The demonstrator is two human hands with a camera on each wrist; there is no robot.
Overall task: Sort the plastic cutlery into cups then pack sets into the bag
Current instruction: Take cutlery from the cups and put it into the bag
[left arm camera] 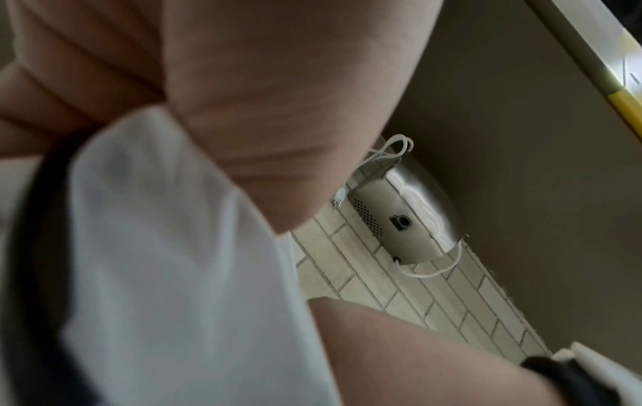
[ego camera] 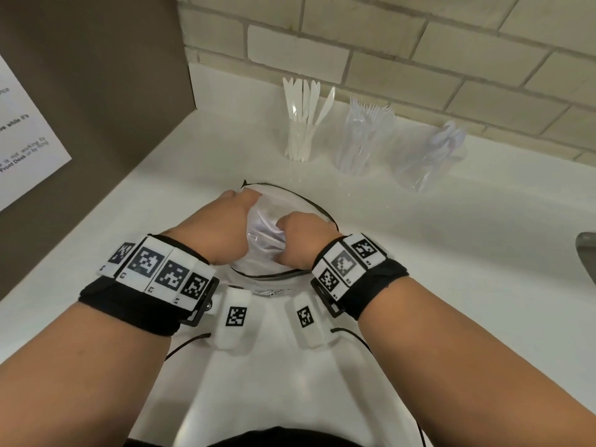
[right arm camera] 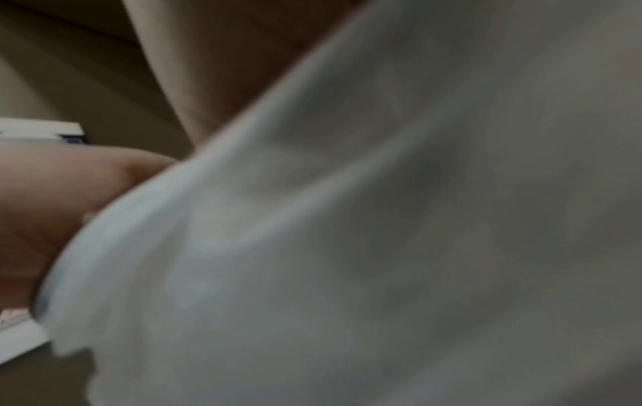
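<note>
Clear plastic fills the middle of the worktop [ego camera: 419,221]: the bag [ego camera: 292,196], its dark-edged mouth held wide. The left hand [ego camera: 222,225] grips the rim to keep it spread, while the right hand [ego camera: 301,238] is curled around white cutlery [ego camera: 267,229] inside, probably seating a set. Along the back edge stand three cups, knives [ego camera: 303,119], forks [ego camera: 366,137] and spoons [ego camera: 432,153], sorted for easy reach.
</note>
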